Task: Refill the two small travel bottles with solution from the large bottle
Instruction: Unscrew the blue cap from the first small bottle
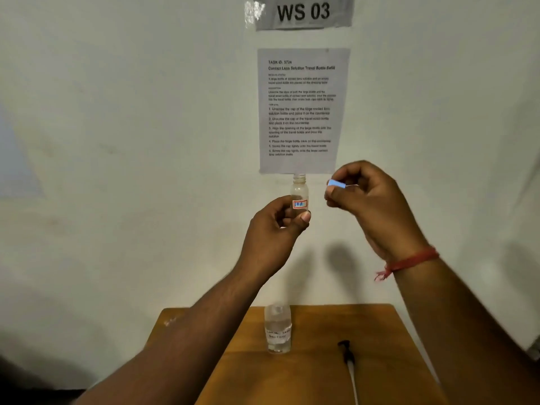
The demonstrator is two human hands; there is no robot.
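Uncapping looks done on one small clear plastic travel bottle, held upright and open-mouthed in the left hand, while the right hand pinches its small blue cap beside it. Pouring seems not yet begun: the large clear bottle stands on the wooden table below, and a second travel bottle is not visible.

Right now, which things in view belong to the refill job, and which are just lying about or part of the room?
Part of the job:
- small travel bottle, uncapped, gripped by the left hand
- blue cap, pinched by the right hand
- large bottle, standing on the wooden table

Not in use:
- dropper, lying on the table
- instruction sheet and WS 03 sign on the wall
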